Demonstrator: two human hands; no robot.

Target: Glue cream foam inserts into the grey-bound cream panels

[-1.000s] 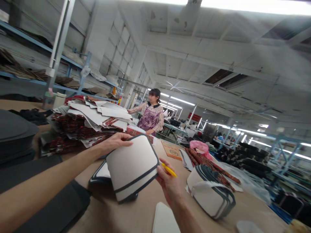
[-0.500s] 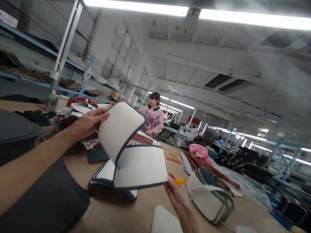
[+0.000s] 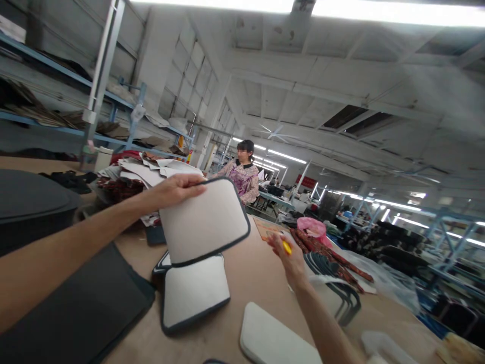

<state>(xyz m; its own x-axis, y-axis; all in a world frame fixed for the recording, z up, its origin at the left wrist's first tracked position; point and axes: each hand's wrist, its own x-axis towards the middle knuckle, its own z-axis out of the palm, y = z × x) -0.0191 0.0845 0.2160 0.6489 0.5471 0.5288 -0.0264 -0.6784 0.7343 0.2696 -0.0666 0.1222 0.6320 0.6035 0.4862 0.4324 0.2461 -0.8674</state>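
My left hand [image 3: 178, 189] pinches the upper left edge of a white panel with dark edging [image 3: 208, 220], held up above the table. Beneath it, a second dark-edged panel [image 3: 196, 290] lies white side up, overlapping more such pieces. To the right, my right hand [image 3: 291, 260] is raised with its fingers curled around a small yellow object [image 3: 287, 246]; most of that object is hidden, so I cannot tell its kind. The right hand is apart from the panels.
Plain pale panels [image 3: 273, 333] lie near the front. Curved dark-edged panels [image 3: 333, 298] stand stacked at right, by patterned red fabric [image 3: 341, 265] and a pink bag [image 3: 311, 227]. Dark sheets [image 3: 83, 303] cover the left; a scrap pile [image 3: 129, 174] sits behind. Another person [image 3: 244, 174] stands beyond.
The lower panel has left my right hand and now lies on the table. My right hand has moved up and away; my left hand has carried its panel to the right.
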